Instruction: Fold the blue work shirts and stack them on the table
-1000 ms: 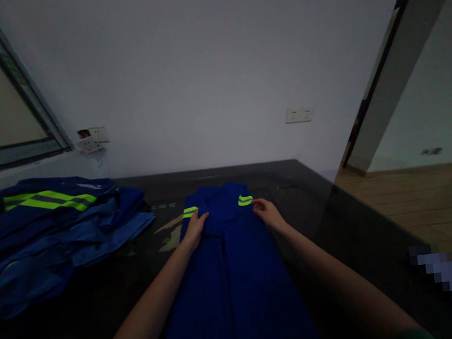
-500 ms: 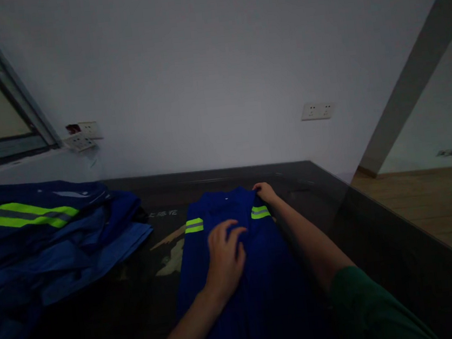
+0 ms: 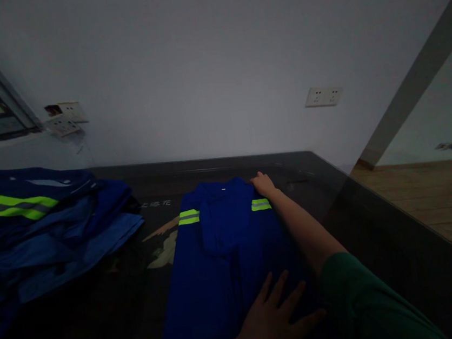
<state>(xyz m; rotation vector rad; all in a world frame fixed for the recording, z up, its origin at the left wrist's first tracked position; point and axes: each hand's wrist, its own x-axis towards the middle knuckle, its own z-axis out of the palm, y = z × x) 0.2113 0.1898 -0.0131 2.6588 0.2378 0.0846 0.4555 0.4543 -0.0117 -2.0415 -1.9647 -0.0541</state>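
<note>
A blue work jacket lies laid out on the dark table, collar toward the wall, with a yellow-green and grey reflective band on each sleeve. Over its lower front my left hand is spread flat, fingers apart, holding nothing. At the far right shoulder of the jacket, my right hand has its fingers curled onto the cloth edge. The jacket's lower part is dark and partly covered by my left arm.
To the left is a heap of blue garments, one with reflective stripes. The dark table meets a pale wall carrying a socket plate. More sockets sit near the window at left. Wooden floor shows at right.
My left hand has moved from the jacket's chest down toward me and to the right, its fingers spreading. My right hand stays at the shoulder. The view has shifted slightly.
</note>
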